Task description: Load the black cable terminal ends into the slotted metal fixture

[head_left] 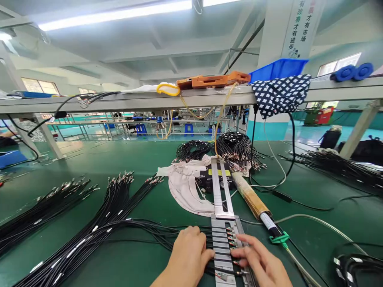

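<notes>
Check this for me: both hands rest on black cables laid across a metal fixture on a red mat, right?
Not quite. The mat is green, not red, as the head view shows. The left hand and right hand do rest on black cables laid across the metal fixture.

Bright, even light from ceiling tube lamps [119,15], soft shadows, wide-angle bending at edges, mostly sharp.

A grey metal slotted fixture [222,243] lies flat on the green bench [140,159], its long axis running away from the near edge. Thin black cables [143,233] cross it side by side from the left, their metal-tipped ends resting in its slots.
</notes>
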`<state>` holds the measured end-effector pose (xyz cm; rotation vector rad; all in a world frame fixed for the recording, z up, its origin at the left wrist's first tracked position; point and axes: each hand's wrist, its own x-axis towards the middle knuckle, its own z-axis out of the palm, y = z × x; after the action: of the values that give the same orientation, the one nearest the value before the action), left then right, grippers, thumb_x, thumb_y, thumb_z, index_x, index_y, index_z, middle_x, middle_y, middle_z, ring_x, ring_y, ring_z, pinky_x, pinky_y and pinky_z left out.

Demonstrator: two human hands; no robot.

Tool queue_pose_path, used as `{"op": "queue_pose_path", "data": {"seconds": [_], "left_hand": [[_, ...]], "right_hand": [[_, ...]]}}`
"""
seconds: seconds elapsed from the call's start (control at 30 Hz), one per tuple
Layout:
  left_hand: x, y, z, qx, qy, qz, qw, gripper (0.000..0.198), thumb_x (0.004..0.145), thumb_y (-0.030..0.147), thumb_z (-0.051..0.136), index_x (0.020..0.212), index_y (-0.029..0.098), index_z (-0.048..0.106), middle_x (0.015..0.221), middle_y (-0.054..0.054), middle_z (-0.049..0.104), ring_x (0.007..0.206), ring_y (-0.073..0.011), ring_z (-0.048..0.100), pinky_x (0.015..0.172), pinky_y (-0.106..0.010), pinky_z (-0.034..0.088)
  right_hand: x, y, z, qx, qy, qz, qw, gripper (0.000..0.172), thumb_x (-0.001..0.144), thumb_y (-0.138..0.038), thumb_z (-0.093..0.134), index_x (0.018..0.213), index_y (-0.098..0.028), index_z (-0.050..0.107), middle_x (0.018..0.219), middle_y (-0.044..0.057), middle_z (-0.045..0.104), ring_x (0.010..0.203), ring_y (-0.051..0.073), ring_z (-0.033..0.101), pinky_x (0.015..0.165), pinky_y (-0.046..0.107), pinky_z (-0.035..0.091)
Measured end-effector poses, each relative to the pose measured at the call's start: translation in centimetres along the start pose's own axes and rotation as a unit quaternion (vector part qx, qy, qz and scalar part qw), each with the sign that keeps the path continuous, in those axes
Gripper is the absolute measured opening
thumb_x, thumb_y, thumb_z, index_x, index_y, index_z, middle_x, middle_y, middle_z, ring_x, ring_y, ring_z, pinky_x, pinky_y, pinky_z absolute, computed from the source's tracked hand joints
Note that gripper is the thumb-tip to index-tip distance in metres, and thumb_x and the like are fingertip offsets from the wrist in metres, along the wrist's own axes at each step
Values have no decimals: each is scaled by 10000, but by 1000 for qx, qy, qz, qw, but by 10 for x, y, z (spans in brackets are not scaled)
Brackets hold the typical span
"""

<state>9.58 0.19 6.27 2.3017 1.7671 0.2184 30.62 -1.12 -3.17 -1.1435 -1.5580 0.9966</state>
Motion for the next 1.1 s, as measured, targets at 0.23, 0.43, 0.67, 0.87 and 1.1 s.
{"op": "queue_pose_path", "data": {"seconds": [0.23, 0.43, 0.67, 0.87, 1.1], "left_hand": [[1, 0, -5, -43, -113, 102, 987, 123, 773, 83, 720, 843, 183, 712, 966, -46, 663, 961, -226, 582, 814, -285, 434], [6, -7, -3, -68, -189, 110, 973, 156, 689, 67, 771, 711, 199, 689, 880, 2, 662, 901, -192, 593, 766, -237, 415], [0, -3, -8, -120, -131, 59, 982, 188, 752, 17, 593, 794, 184, 667, 860, 9, 651, 829, -151, 591, 730, -200, 411], [-5, -4, -8, -172, -111, 11, 979, 103, 754, 94, 631, 750, 190, 668, 775, 46, 637, 763, -131, 573, 650, -175, 394], [3, -4, -1, -53, -136, 40, 988, 136, 782, 96, 587, 771, 207, 665, 878, 4, 686, 838, -187, 622, 699, -238, 399]], "right_hand": [[9, -10, -7, 214, 70, 113, 968, 672, 750, -756, 635, 1045, -156, 564, 699, 65, 717, 556, 171, 606, 592, 270, 495], [12, -13, -4, 186, 76, 99, 975, 656, 769, -765, 601, 1012, -157, 560, 673, 55, 705, 518, 154, 588, 552, 256, 466], [13, -10, -4, 185, 71, 97, 975, 637, 779, -772, 579, 980, -168, 543, 654, 52, 700, 495, 147, 573, 530, 246, 445], [13, -17, -2, 188, 78, 92, 975, 601, 783, -753, 597, 946, -177, 548, 643, 45, 698, 489, 152, 574, 525, 249, 436], [10, -17, -2, 168, 92, 81, 978, 603, 786, -771, 569, 916, -182, 542, 640, 45, 696, 489, 152, 575, 528, 250, 430]]}}
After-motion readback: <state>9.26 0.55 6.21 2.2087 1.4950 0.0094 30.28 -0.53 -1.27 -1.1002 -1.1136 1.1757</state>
